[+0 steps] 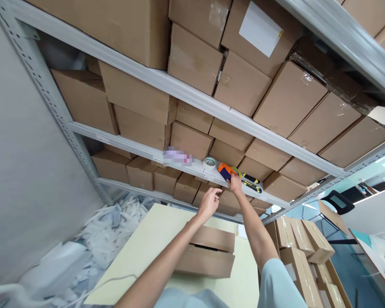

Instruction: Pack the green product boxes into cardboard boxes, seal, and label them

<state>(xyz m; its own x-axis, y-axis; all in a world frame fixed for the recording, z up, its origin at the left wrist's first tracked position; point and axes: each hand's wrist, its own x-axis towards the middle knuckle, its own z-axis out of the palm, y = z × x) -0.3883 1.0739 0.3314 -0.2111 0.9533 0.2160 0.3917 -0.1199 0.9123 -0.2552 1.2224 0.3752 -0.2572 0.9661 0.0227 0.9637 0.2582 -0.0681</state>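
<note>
My right hand (235,184) reaches up to the shelf edge (186,164) and its fingers close on an orange and blue tape dispenser (225,171) lying there. My left hand (209,202) hovers just below and left of it, fingers loosely curled, holding nothing. A roll of clear tape (209,162) sits on the shelf left of the dispenser. Two yellow and black utility knives (252,182) lie to the right. Below my arms a cardboard box (208,252) with its flaps nearly shut rests on a pale yellow table (141,248).
Metal shelving (67,124) packed with brown cartons fills the wall ahead. White packing scraps (105,239) pile on the floor at left. More cartons (304,244) stand stacked at right, beside a black chair (338,203) and a desk edge.
</note>
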